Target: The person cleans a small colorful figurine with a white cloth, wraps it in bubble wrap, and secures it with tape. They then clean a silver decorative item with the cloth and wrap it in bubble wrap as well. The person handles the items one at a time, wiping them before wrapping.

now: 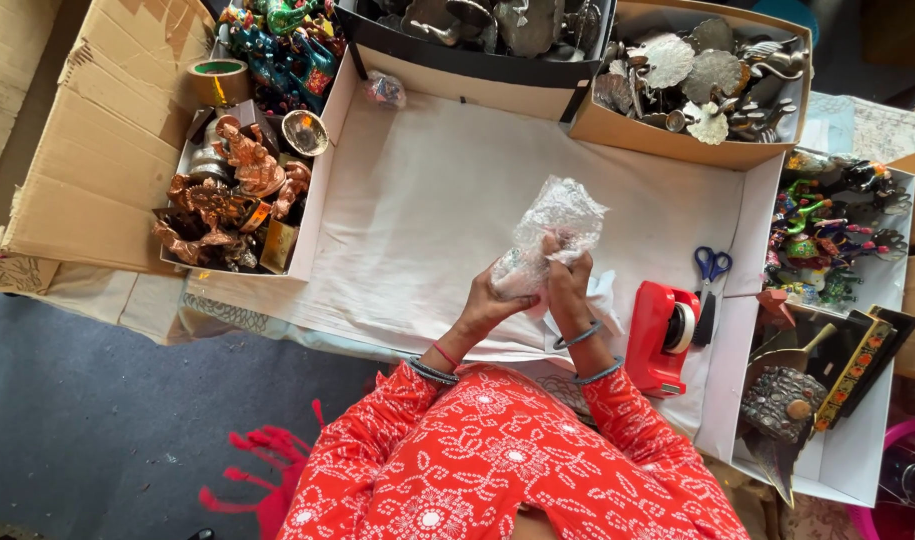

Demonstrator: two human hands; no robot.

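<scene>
White cloth [417, 220] — two hands [532, 285] grip one bubble-wrap bundle [552, 230].

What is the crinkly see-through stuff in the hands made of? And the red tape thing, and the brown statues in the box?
The wrap held by the left hand and right hand looks like clear plastic bubble wrap: shiny, crumpled, see-through. The red tape dispenser seems hard, glossy plastic. The brown figurines look like coppery metal, though they could be painted.

both hands [532, 285] gripping bubble-wrap bundle [552, 235]
</scene>
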